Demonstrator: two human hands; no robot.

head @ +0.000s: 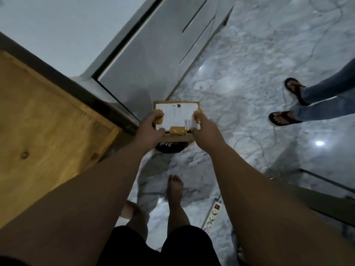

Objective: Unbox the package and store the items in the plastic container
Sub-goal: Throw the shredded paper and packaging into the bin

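A small cardboard package [175,116] with a white shipping label and strips of yellow tape is held out in front of me above the floor. My left hand [149,131] grips its left edge and my right hand [203,129] grips its right edge. Something dark and round [169,148] shows just under the package; I cannot tell what it is. No plastic container is in view.
A wooden tabletop [44,131] fills the left side. A grey door [153,54] stands ahead. On the marble floor lie a white power strip [213,214] and thin cables. Another person's feet in sandals [288,104] stand at the right. My bare feet are below.
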